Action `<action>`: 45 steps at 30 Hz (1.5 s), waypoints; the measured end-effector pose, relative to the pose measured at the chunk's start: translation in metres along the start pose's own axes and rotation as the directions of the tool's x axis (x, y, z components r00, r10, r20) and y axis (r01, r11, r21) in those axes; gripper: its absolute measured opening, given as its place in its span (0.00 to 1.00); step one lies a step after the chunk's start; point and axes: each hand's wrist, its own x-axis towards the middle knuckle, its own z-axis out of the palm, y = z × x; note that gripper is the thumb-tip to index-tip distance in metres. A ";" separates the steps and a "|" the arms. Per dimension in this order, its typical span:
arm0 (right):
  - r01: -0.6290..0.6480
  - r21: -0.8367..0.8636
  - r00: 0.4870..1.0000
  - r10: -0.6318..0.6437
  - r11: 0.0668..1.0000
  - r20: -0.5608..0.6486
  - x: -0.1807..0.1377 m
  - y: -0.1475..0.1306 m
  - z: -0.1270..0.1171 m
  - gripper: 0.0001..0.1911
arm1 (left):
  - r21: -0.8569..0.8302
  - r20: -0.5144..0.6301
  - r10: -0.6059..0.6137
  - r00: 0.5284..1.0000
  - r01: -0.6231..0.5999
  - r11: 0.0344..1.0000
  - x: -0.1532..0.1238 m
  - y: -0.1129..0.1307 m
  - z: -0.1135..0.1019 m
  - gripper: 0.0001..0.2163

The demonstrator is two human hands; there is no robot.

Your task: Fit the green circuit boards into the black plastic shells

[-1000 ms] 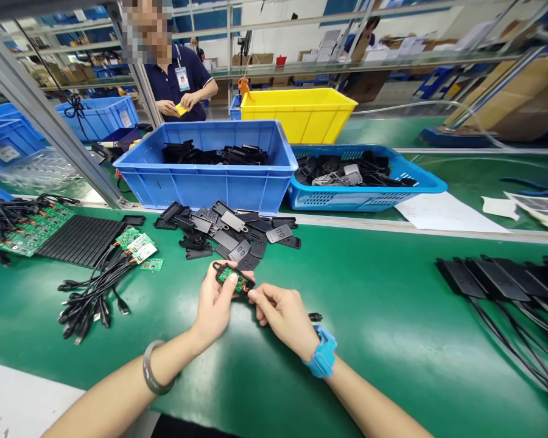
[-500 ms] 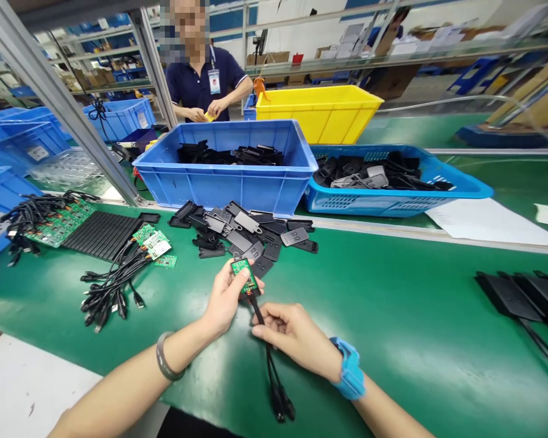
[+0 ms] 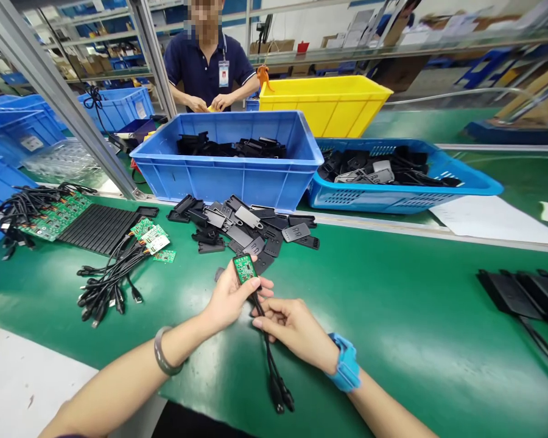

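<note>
My left hand [image 3: 228,298] pinches a small green circuit board [image 3: 244,268] held upright above the green belt [image 3: 393,322]. Black cables [image 3: 269,359] run down from the board and end in plugs near the belt's front edge. My right hand [image 3: 292,325] is closed around those cables just below the board. Right behind my hands lies a pile of black plastic covers [image 3: 246,228].
More boards with cables [image 3: 119,267] lie at the left beside a black ribbed tray [image 3: 100,228]. A deep blue bin [image 3: 228,155] and a shallow blue basket [image 3: 402,176] hold black parts; a yellow bin [image 3: 324,103] stands behind. A person [image 3: 207,61] works across the line. Black parts [image 3: 520,292] lie at right.
The board has come up from lying flat between my hands to upright in my left hand. The cables now hang down through my right hand toward the front edge.
</note>
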 end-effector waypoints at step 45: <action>0.203 0.164 0.935 -0.142 0.965 -0.324 0.010 -0.011 -0.026 0.18 | 0.156 0.222 -0.174 0.959 0.142 0.978 0.000 -0.008 -0.003 0.26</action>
